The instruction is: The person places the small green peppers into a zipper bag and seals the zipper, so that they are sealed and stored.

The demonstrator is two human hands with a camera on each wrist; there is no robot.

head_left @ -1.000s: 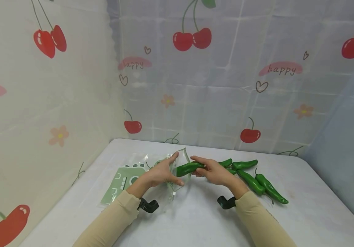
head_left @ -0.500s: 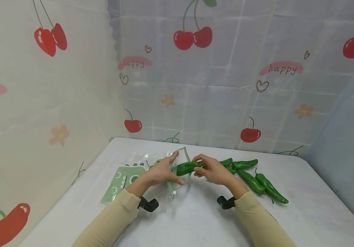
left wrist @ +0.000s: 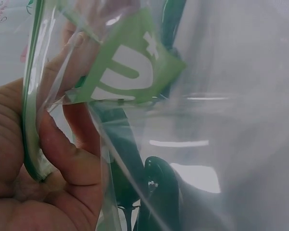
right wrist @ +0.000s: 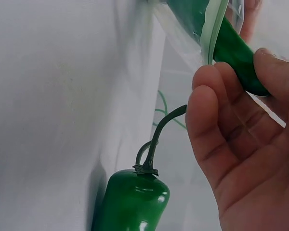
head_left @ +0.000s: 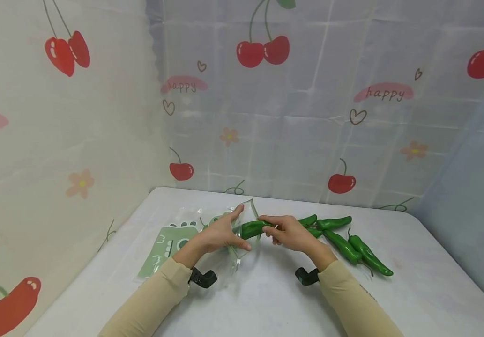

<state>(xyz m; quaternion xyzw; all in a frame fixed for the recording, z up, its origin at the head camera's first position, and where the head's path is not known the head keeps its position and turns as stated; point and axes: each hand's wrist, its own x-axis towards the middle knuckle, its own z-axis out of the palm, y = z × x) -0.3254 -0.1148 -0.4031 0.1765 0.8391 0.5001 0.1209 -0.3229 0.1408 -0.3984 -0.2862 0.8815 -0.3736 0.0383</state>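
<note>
My left hand (head_left: 220,234) holds a clear zip bag (head_left: 247,211) by its mouth, thumb and forefinger spread wide across the opening. Lower fingers of that hand are curled beside the green zip strip (left wrist: 31,101) in the left wrist view. A glossy green pepper (head_left: 252,229) lies partly inside the mouth. Its outer end is pinched between the thumb and fingers of my right hand (head_left: 290,231); the right wrist view shows the pepper (right wrist: 238,60) passing the zip edge. Further green peppers (left wrist: 160,192) show through the film in the left wrist view.
Several loose green peppers (head_left: 370,256) lie on the white table (head_left: 267,299) to the right, some close behind my right hand. A green printed panel (head_left: 167,245) with white shapes lies left of my left hand. A cherry-patterned curtain (head_left: 284,140) stands behind the table.
My right hand has shifted slightly left and the pepper has slid further into the bag, with less of it showing outside. The left hand keeps its place at the bag mouth.
</note>
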